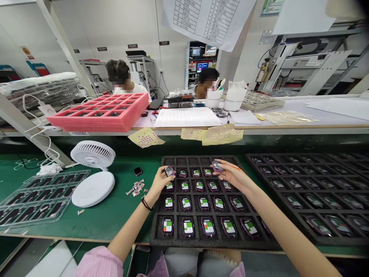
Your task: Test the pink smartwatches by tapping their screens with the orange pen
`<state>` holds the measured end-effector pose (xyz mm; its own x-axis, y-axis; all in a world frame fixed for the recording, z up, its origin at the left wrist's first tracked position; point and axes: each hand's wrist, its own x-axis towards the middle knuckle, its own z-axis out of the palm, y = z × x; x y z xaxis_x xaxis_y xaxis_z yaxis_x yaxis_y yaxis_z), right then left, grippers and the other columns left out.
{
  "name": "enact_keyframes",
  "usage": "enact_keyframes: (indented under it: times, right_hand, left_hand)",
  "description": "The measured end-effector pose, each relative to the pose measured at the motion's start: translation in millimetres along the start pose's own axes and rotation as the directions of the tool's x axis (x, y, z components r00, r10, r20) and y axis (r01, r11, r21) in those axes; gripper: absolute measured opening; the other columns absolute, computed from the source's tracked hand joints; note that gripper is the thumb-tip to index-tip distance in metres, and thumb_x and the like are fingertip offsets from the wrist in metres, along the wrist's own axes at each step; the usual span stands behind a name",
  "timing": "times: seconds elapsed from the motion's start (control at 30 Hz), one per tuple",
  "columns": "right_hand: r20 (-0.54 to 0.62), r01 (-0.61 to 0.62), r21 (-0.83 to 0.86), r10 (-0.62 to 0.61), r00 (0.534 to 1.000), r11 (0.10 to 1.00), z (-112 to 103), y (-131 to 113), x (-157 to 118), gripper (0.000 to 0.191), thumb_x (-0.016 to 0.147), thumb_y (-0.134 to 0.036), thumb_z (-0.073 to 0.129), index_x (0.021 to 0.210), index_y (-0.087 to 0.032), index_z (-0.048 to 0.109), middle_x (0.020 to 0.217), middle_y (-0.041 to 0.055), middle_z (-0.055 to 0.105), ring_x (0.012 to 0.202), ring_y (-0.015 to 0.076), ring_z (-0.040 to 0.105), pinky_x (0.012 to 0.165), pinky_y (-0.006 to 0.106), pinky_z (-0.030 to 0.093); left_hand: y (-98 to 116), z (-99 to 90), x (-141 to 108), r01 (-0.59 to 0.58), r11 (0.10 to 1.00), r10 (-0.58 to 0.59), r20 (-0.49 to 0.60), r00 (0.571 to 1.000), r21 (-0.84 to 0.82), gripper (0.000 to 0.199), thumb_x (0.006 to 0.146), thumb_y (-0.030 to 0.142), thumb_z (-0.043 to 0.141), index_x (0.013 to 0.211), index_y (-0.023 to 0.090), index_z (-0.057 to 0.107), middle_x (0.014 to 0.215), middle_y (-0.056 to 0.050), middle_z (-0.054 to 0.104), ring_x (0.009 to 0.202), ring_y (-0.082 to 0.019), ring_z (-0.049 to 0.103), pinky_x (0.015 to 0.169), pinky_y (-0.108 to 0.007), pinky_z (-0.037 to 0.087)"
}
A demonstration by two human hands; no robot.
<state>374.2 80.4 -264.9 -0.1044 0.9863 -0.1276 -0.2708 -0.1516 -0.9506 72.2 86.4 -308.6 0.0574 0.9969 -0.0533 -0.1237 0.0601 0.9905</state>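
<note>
Both hands are narrowly closed, holding watches above the top row of a black foam tray on the green table. The left hand pinches one smartwatch; the right hand pinches another smartwatch and a thin orange stick.

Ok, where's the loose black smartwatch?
In the head view, the black smartwatch sits on the green mat, left of the black foam tray, just above the paper scraps.
</note>
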Motion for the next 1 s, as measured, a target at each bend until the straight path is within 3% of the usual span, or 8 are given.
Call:
enact_keyframes:
  times: [0.1,0.2,0.4,0.5,0.63,0.83,1.0]
  right_hand:
    - [0.066,0.018,0.025,-0.019,0.998,1.000,23.3,3.6,-23.2,0.046,0.062,-0.019,0.079,0.106,-0.022,0.064,0.100,0.0058,0.070,0.079,0.0204,0.071,0.057,0.025,0.054]
    - [0.114,0.074,0.021,-0.076,0.991,0.997,40.9,11.3,-28.4,0.051,0.061,-0.019,0.081,0.109,-0.024,0.063,0.097,0.0039,0.068,0.080,0.0209,0.070,0.057,0.026,0.054]
    - [0.127,0.184,0.015,-0.184,0.975,0.983,53.4,24.9,5.7,0.054,0.063,-0.026,0.081,0.112,-0.023,0.059,0.092,0.0020,0.062,0.065,0.0174,0.068,0.053,0.030,0.056]
    - [0.139,0.212,0.021,-0.212,0.967,0.977,55.9,24.0,23.9,0.053,0.063,-0.027,0.081,0.111,-0.024,0.058,0.092,0.0011,0.061,0.069,0.0177,0.070,0.058,0.030,0.056]
    - [0.190,0.187,0.036,-0.191,0.963,0.982,60.9,5.6,32.0,0.041,0.075,-0.031,0.072,0.112,-0.024,0.058,0.094,0.0024,0.062,0.077,0.0206,0.071,0.065,0.032,0.057]
    - [0.242,0.275,-0.004,-0.266,0.933,0.961,71.1,-31.5,28.3,0.039,0.077,-0.032,0.069,0.114,-0.024,0.059,0.103,0.0057,0.063,0.071,0.0186,0.070,0.061,0.032,0.057]
    - [0.221,0.252,-0.066,-0.233,0.947,0.965,74.9,-37.3,26.5,0.030,0.081,-0.037,0.064,0.106,-0.021,0.061,0.077,0.0009,0.063,0.054,0.0164,0.067,0.046,0.027,0.052]
  left_hand:
    - [0.4,16.0,-8.9,0.048,0.995,-0.046,0.026,0.999,-0.090,0.066,0.057,0.029,0.081,0.113,0.019,0.049,0.095,-0.006,0.063,0.069,-0.010,0.056,0.049,-0.018,0.033]
    - [-0.5,26.5,-9.5,0.050,0.989,-0.049,0.009,0.999,-0.137,0.061,0.066,0.036,0.075,0.121,0.021,0.051,0.087,-0.003,0.058,0.072,-0.011,0.058,0.051,-0.018,0.034]
    - [-3.5,28.0,11.4,0.044,0.981,-0.043,0.009,0.999,-0.190,0.047,0.079,0.038,0.060,0.122,0.021,0.052,0.088,-0.004,0.057,0.065,-0.008,0.056,0.048,-0.017,0.032]
    - [2.2,25.7,21.7,0.007,0.984,-0.012,-0.025,1.000,-0.180,0.043,0.081,0.033,0.058,0.122,0.021,0.052,0.088,-0.004,0.057,0.065,-0.008,0.056,0.046,-0.015,0.030]
    - [31.7,28.1,26.2,-0.044,0.997,0.043,-0.012,0.999,-0.066,0.045,0.080,0.033,0.060,0.123,0.022,0.053,0.097,-0.006,0.059,0.069,-0.011,0.060,0.042,-0.015,0.030]
    - [86.6,47.5,18.2,-0.166,0.985,0.152,0.219,0.964,0.047,0.053,0.077,0.028,0.065,0.127,0.021,0.051,0.103,-0.007,0.060,0.071,-0.013,0.062,0.041,-0.015,0.035]
    - [97.3,58.0,12.5,-0.210,0.975,0.184,0.257,0.949,0.075,0.038,0.081,0.035,0.062,0.115,0.019,0.060,0.086,-0.003,0.061,0.059,-0.009,0.058,0.040,-0.016,0.031]
